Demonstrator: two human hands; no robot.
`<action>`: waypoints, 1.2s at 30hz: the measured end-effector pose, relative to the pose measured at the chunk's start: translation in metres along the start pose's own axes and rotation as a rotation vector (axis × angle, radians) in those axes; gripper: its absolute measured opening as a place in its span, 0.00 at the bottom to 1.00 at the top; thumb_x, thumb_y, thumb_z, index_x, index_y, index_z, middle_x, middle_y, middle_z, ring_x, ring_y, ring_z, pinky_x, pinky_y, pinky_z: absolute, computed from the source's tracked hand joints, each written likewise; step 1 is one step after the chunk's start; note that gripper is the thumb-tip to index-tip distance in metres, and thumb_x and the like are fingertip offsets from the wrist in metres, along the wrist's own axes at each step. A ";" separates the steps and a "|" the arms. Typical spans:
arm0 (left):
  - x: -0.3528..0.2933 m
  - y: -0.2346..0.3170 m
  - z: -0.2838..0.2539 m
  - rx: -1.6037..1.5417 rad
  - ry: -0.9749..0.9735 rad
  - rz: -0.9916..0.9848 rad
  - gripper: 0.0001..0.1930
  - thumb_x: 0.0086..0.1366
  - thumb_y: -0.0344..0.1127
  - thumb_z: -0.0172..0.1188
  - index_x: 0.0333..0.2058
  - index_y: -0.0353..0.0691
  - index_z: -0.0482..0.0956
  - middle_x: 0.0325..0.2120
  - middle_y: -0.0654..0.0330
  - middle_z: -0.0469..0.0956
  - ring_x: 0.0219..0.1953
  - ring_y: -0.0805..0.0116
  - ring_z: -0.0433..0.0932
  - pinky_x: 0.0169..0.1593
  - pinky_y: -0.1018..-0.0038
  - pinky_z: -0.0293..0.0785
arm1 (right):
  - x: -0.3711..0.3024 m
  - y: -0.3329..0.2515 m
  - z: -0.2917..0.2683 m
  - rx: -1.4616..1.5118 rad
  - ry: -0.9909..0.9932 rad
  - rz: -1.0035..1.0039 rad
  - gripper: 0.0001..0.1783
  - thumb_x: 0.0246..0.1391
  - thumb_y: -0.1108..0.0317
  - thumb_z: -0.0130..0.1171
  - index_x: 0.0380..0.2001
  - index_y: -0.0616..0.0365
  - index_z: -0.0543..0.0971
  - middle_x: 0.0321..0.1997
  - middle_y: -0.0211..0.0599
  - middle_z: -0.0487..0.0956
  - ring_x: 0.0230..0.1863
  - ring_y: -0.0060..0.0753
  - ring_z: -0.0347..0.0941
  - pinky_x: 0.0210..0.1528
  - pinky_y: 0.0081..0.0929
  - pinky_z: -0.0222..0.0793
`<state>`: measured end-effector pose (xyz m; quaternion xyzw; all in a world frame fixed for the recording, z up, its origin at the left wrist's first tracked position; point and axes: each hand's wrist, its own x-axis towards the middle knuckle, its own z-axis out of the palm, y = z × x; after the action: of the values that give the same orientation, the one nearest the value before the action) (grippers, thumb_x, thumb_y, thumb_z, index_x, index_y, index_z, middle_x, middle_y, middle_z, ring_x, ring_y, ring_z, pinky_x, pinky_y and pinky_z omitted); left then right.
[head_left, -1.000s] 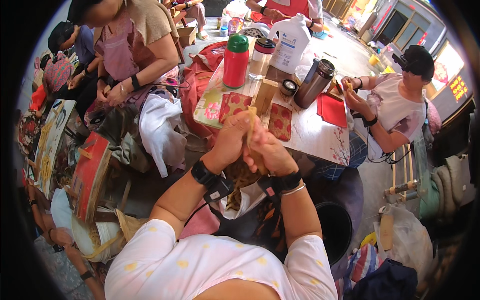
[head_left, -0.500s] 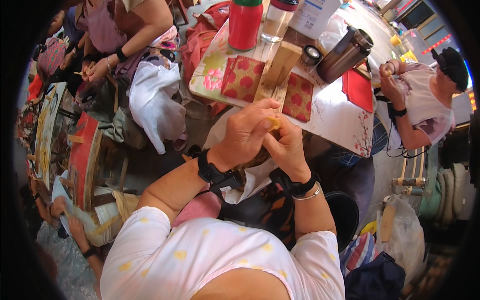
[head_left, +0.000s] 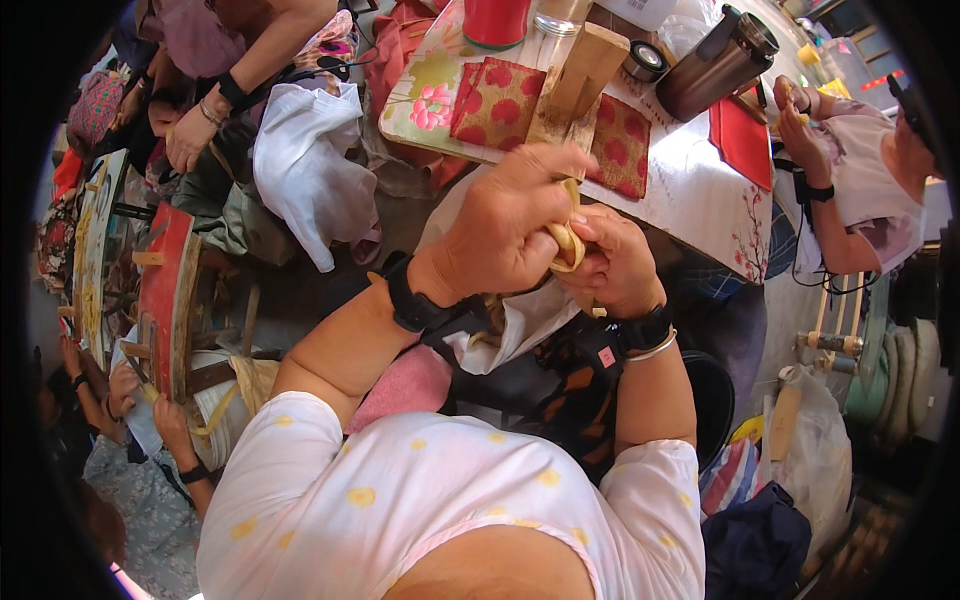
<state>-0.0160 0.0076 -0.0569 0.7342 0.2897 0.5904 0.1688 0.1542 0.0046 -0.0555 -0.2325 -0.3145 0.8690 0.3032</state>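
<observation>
A pale yellow, folded strip-like piece (head_left: 568, 246) is held between my two hands above the near edge of the table; its exact kind I cannot make out. My left hand (head_left: 500, 225) is closed on its upper left side, slightly blurred, with the strip's end sticking up past the fingers. My right hand (head_left: 622, 262) pinches the other side with thumb and fingers. A small pale bit (head_left: 599, 312) shows beneath the right hand. Below both hands lies a white sheet or bag (head_left: 525, 325) over my lap.
On the table (head_left: 700, 200) stand a wooden block stand (head_left: 585, 75), patterned red-and-gold cloths (head_left: 500, 100), a steel flask (head_left: 715, 70), a round lid (head_left: 646, 62) and a red container (head_left: 495, 20). People sit left and right. A white plastic bag (head_left: 310, 170) hangs at the left.
Both hands have shifted right and come slightly apart, and more of the yellow piece shows between them. My view has shifted a little, so the table things sit higher.
</observation>
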 end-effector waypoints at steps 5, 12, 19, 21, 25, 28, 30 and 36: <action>-0.007 -0.001 -0.002 0.011 -0.103 -0.198 0.05 0.45 0.21 0.50 0.24 0.36 0.70 0.20 0.52 0.71 0.23 0.55 0.72 0.28 0.70 0.69 | 0.000 -0.008 0.004 -0.234 0.106 0.017 0.11 0.54 0.63 0.52 0.31 0.61 0.73 0.17 0.20 0.65 0.14 0.09 0.52 0.16 0.12 0.46; -0.005 -0.004 -0.007 -0.140 -0.169 -0.722 0.02 0.49 0.23 0.53 0.23 0.33 0.69 0.17 0.55 0.71 0.19 0.70 0.70 0.26 0.77 0.67 | 0.000 0.002 0.009 -0.834 0.331 -0.346 0.10 0.52 0.70 0.57 0.36 0.66 0.74 0.29 0.28 0.76 0.29 0.13 0.69 0.28 0.11 0.61; 0.003 -0.001 -0.009 0.183 -0.135 -0.445 0.04 0.48 0.23 0.57 0.22 0.34 0.71 0.18 0.56 0.70 0.19 0.70 0.69 0.24 0.78 0.66 | 0.003 0.007 -0.015 0.218 -0.108 -0.127 0.12 0.55 0.68 0.54 0.41 0.61 0.75 0.19 0.20 0.67 0.14 0.10 0.53 0.16 0.12 0.51; 0.001 -0.008 -0.009 0.156 -0.122 -0.353 0.05 0.48 0.24 0.59 0.22 0.34 0.71 0.17 0.58 0.70 0.19 0.72 0.68 0.24 0.77 0.64 | 0.004 0.009 -0.011 0.250 -0.122 -0.184 0.13 0.55 0.67 0.53 0.41 0.62 0.74 0.18 0.19 0.65 0.14 0.10 0.51 0.15 0.11 0.47; 0.001 -0.007 -0.011 -0.083 -0.266 -0.295 0.09 0.50 0.27 0.63 0.22 0.33 0.70 0.15 0.63 0.67 0.19 0.77 0.66 0.22 0.78 0.61 | 0.006 0.006 -0.008 -0.047 0.104 -0.297 0.13 0.56 0.65 0.53 0.41 0.62 0.74 0.17 0.18 0.64 0.14 0.09 0.50 0.15 0.11 0.45; 0.006 0.001 -0.022 -0.154 -0.437 -0.458 0.09 0.54 0.27 0.62 0.22 0.32 0.70 0.14 0.65 0.65 0.19 0.81 0.65 0.22 0.80 0.60 | 0.004 0.007 -0.006 -0.351 0.242 -0.401 0.13 0.57 0.65 0.51 0.40 0.62 0.74 0.18 0.18 0.64 0.15 0.09 0.50 0.16 0.12 0.43; 0.006 -0.001 -0.021 -0.147 -0.415 -0.542 0.12 0.58 0.33 0.60 0.21 0.34 0.70 0.13 0.67 0.65 0.17 0.82 0.64 0.21 0.83 0.61 | 0.003 0.002 -0.002 -0.281 0.169 -0.349 0.12 0.57 0.66 0.49 0.38 0.63 0.75 0.18 0.18 0.64 0.15 0.09 0.50 0.17 0.11 0.43; 0.008 -0.009 -0.042 -1.043 -0.359 -0.978 0.14 0.59 0.36 0.55 0.17 0.37 0.68 0.12 0.67 0.65 0.12 0.78 0.63 0.16 0.82 0.59 | -0.017 -0.016 -0.007 -0.643 0.214 -0.400 0.11 0.55 0.69 0.53 0.35 0.67 0.77 0.18 0.18 0.65 0.19 0.10 0.55 0.20 0.12 0.48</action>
<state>-0.0576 0.0153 -0.0459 0.4307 0.2333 0.3796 0.7848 0.1761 0.0054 -0.0457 -0.3391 -0.5764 0.6206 0.4094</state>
